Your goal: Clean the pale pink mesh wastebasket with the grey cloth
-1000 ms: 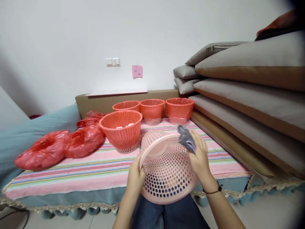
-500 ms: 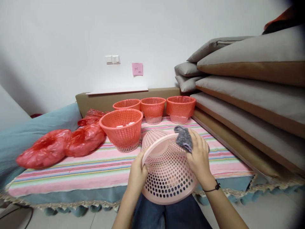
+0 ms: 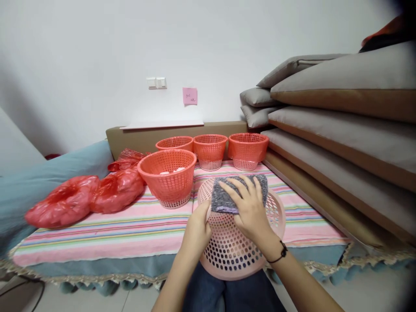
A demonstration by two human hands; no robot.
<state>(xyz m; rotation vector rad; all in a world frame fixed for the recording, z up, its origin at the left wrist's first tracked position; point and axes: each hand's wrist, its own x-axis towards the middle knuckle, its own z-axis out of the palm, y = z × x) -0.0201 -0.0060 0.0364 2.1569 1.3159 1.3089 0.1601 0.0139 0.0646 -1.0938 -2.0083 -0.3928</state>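
A pale pink perforated basket rests on my lap, tilted with its mouth facing away from me. My left hand grips its left rim. My right hand presses a grey cloth with a purple edge flat over the basket's upper side, fingers spread on top of it. The cloth is spread out wide across the basket.
Ahead lies a bed with a striped pink sheet. On it stand a large red basket holding white items and three smaller red baskets in a row behind. Red plastic bags lie at left. Stacked grey cushions rise at right.
My right hand carried the bunched grey cloth from the basket's right rim to its top and spread it flat. The basket tipped lower and more toward me.
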